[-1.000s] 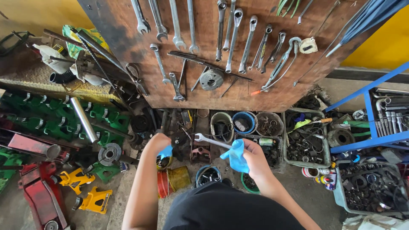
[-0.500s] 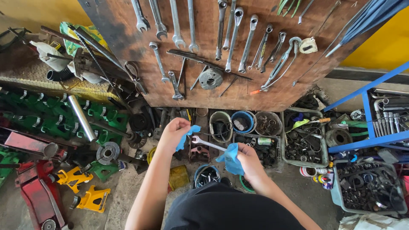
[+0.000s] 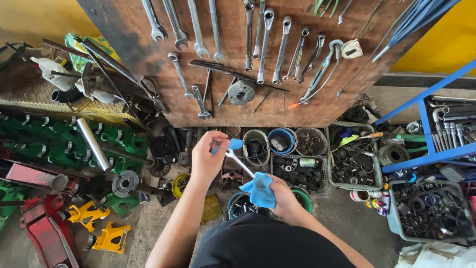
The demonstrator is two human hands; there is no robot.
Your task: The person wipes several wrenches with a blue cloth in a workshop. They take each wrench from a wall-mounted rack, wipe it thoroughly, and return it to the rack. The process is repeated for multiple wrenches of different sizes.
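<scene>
ok, looking straight down. left hand [image 3: 208, 161] is up near the foot of the wooden tool board [image 3: 277, 99], fingers pinched shut on the upper end of a small wrench [image 3: 239, 163], w/ a scrap of blue cloth [image 3: 236, 144] tucked at the fingertips there. right hand [image 3: 280, 196] is lower, closed round the other end of the wrench through a bunched blue rag [image 3: 259, 191]. so the wrench hangs in the air btwn both hands, slanting from upper left to lower right, above the tubs on the floor, not touching any of them.

handling, my read: it's steel, stiff, won't flex, light enough for a two-finger pinch. bare shank looks shiny, so prob slick if oily; the rag side gives the better hold. best place to take it is the flat shank or the ends, as now. rag itself is soft, limp, drapes over the knuckles.

around: long spanners hang in a row on the board [image 3: 263, 44], a round blue tub [image 3: 281, 140] and a grey basket of dark parts [image 3: 353, 159] sit just past the hands, yellow stands [image 3: 106, 237] lie on the floor at left, blue rack [image 3: 431, 124] at right.
</scene>
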